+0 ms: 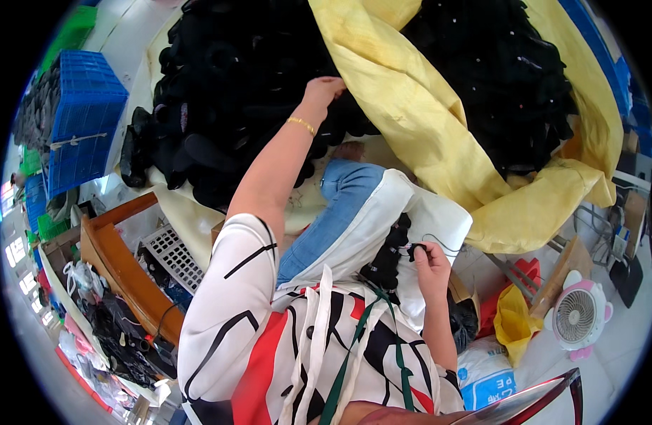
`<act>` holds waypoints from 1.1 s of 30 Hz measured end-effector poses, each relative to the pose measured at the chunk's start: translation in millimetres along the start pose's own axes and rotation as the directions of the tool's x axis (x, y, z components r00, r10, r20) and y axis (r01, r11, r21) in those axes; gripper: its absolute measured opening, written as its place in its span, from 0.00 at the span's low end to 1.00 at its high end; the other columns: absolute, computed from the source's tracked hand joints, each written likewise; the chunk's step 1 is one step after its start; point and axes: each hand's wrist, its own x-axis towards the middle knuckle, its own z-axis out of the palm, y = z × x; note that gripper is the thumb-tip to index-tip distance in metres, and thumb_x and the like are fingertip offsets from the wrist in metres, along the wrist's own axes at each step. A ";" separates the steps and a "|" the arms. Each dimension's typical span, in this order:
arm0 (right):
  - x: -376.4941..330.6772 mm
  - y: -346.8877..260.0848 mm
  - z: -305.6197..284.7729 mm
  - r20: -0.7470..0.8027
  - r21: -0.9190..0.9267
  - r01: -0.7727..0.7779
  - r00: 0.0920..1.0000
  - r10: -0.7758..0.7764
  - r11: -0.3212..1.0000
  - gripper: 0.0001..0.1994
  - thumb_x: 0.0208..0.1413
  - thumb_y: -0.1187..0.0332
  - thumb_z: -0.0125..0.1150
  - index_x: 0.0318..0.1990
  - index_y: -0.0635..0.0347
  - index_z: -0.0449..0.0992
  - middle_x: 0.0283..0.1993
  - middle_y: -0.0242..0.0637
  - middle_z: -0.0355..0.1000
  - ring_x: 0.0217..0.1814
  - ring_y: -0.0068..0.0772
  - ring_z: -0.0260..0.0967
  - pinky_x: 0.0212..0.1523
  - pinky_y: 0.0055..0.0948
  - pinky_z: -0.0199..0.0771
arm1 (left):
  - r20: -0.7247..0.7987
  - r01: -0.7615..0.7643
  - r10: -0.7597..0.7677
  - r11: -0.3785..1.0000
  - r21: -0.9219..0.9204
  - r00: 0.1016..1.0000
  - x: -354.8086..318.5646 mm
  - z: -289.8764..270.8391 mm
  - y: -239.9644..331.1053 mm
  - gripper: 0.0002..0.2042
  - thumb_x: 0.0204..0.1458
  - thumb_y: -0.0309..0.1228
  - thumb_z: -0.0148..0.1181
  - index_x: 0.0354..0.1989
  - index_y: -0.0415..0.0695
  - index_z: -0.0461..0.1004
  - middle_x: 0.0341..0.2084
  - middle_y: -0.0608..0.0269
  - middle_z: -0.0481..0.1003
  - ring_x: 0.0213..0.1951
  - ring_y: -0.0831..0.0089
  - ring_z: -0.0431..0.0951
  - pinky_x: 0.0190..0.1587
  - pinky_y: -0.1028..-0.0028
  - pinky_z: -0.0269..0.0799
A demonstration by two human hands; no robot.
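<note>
Setting: Cluttered workshop floor, pale tiles, seen from my head camera looking down past a patterned blouse and a white apron on the lap.
Left hand: my left hand (pixel 322 91) was stretched out at arm's length, fingers curled down into the heap of black pieces (pixel 234 85); I cannot tell whether it had closed on one. A gold bracelet (pixel 300 125) sat on that wrist.
Right hand: my right hand (pixel 431 261) rested on the apron, thumb and fingers pinching a small black piece (pixel 415 249).
Lap stack: a bundle of black pieces (pixel 388 258) lay just beside that hand, touching the pinched one.
Orientation: the bundle's long axis ran from my waist up and away toward the knee, slightly rightward; the pinched piece was too small to read.
Progress: I judged it early going, with only a small bundle on the lap and two big heaps left.
Surroundings: yellow sack cloth (pixel 418 106) divided the near heap from a second black heap (pixel 503 78); a blue crate (pixel 85 120) stood left, a wooden tray (pixel 124 262) beside my knee, a small pink fan (pixel 577 315) right.
</note>
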 end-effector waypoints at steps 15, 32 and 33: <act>-45.3 2.3 10.1 0.069 0.100 0.023 0.997 -0.030 0.995 0.06 0.62 0.73 0.59 0.44 0.64 0.76 0.36 0.21 0.71 0.37 0.10 0.63 0.39 0.14 0.65 | 0.345 0.349 -0.223 0.863 -0.365 0.912 -325.6 -49.9 11.6 0.06 0.55 0.32 0.65 0.30 0.47 0.75 0.29 0.71 0.76 0.36 0.78 0.76 0.44 0.76 0.70; -71.4 -4.2 41.7 0.019 0.564 -0.002 1.000 -0.010 0.826 0.08 0.65 0.68 0.57 0.48 0.61 0.74 0.40 0.28 0.74 0.40 0.19 0.72 0.42 0.22 0.76 | 0.441 0.317 -0.286 0.948 0.004 0.851 -387.8 46.7 31.7 0.30 0.53 0.25 0.66 0.64 0.35 0.63 0.47 0.61 0.73 0.48 0.76 0.73 0.55 0.76 0.68; -70.3 -0.2 50.9 0.016 0.529 0.035 0.999 -0.052 0.848 0.09 0.66 0.68 0.57 0.49 0.60 0.73 0.40 0.27 0.74 0.39 0.18 0.71 0.41 0.20 0.73 | 0.383 0.292 -0.287 0.955 0.047 0.878 -395.7 46.7 25.0 0.31 0.52 0.25 0.67 0.64 0.35 0.62 0.48 0.61 0.73 0.48 0.76 0.73 0.55 0.76 0.68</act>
